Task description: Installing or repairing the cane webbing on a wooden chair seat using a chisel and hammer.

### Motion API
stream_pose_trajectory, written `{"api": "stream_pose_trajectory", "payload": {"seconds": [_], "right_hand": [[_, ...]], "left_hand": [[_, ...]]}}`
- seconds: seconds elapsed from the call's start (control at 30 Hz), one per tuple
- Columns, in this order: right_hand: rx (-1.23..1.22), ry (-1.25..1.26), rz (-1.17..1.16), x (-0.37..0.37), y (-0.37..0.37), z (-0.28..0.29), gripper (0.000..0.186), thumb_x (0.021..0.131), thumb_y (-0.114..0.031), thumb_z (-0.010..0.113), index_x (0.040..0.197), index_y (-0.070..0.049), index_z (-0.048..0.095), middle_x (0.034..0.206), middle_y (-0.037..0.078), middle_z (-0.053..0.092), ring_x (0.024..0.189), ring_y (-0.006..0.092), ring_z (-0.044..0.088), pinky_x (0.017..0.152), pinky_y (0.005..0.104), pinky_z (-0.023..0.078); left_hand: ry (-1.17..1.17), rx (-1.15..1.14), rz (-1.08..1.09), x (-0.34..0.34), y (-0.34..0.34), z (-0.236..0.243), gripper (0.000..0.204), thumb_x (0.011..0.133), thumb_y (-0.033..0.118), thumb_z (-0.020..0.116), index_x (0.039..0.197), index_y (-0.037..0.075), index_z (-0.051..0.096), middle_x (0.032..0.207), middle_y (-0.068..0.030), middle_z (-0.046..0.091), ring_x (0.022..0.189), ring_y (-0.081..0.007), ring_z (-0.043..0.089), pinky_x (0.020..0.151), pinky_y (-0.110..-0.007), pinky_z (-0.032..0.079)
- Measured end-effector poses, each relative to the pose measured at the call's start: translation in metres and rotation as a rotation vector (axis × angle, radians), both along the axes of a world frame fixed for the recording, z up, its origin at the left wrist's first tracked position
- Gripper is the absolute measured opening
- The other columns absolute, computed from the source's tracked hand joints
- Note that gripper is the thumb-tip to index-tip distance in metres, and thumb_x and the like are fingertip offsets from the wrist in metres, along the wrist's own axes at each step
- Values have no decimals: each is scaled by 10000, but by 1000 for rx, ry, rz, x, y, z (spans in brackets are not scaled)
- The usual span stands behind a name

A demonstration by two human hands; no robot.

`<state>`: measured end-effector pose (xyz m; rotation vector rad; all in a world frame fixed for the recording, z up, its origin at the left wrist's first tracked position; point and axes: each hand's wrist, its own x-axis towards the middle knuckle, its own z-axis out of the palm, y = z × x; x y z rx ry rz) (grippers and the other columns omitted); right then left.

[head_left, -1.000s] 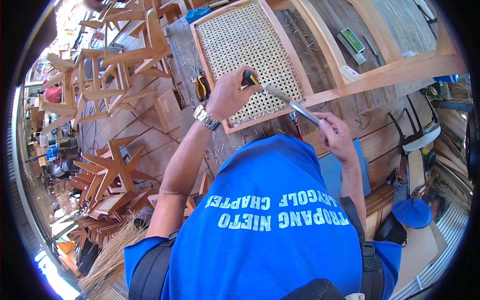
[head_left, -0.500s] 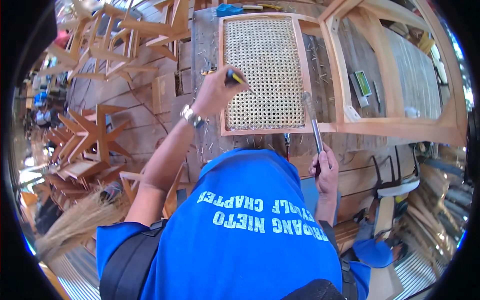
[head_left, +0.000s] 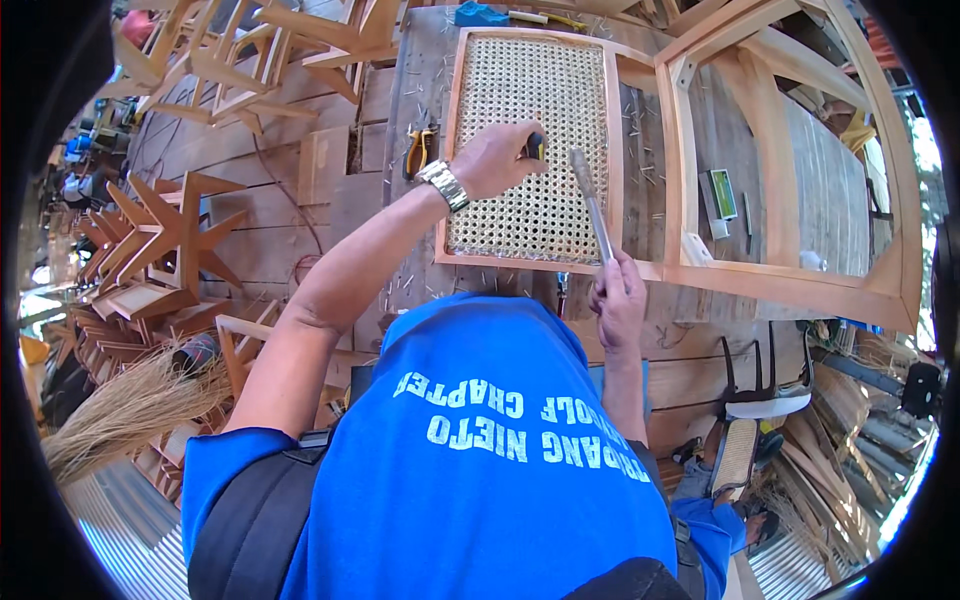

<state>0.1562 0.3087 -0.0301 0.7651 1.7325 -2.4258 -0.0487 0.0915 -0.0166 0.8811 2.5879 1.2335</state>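
Note:
A wooden frame filled with woven cane lies flat on the plank workbench. My left hand, with a metal wristwatch, rests on the cane and grips a small dark tool with a yellow tip. My right hand is at the frame's near edge, holding a hammer by its handle. The hammer head points away from me over the cane, close to the left hand's tool.
A larger open wooden frame lies to the right on the bench. Pliers lie left of the cane panel. Stacked wooden chair frames and a bundle of straw fibre are at the left. A sandalled foot shows at lower right.
The view has swung so the cane panel sits upright ahead. My left hand has shifted across the cane toward the middle, and the hammer in my right hand now points straight away.

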Motion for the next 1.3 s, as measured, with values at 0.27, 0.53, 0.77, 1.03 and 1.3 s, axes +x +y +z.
{"api": "stream_pose_trajectory", "payload": {"seconds": [0.27, 0.53, 0.77, 1.03, 1.3], "right_hand": [[59, 16, -38, 9, 25, 7, 337, 1042, -142, 491, 1346, 3, 504, 691, -32, 433, 513, 41, 364, 446, 199, 304], [43, 49, -91, -8, 23, 14, 339, 1043, -160, 496, 1342, -1, 509, 682, -26, 439, 487, 37, 342, 442, 202, 292], [37, 37, -163, -6, 10, 8, 341, 1043, -163, 497, 1340, 3, 509, 677, -28, 438, 488, 39, 346, 443, 200, 287], [17, 14, -51, 15, 22, 6, 306, 1043, -151, 486, 1311, -17, 542, 673, -42, 432, 497, 37, 356, 447, 200, 294], [211, 6, 71, 15, 14, 3, 279, 1043, -144, 486, 1282, -18, 553, 653, -43, 434, 479, 41, 357, 437, 197, 279]], "left_hand": [[-87, 89, 159, 6, -7, 24, 283, 827, 240, 804, 987, 63, 652, 820, -98, 719, 716, -202, 684, 692, -335, 533], [87, -66, 19, -20, 13, 21, 327, 848, 295, 782, 1011, 49, 642, 782, -124, 696, 686, -252, 666, 651, -363, 515], [52, -144, -38, -16, 20, 5, 320, 846, 272, 782, 996, 30, 635, 790, -135, 698, 709, -266, 677, 648, -381, 516], [-37, 6, 44, 4, 3, 30, 287, 833, 251, 795, 1015, 70, 666, 796, -93, 714, 700, -181, 678, 675, -324, 520], [-24, -10, -45, 13, 9, 11, 316, 845, 244, 772, 999, 11, 625, 748, -165, 672, 698, -332, 666, 647, -424, 501]]}}
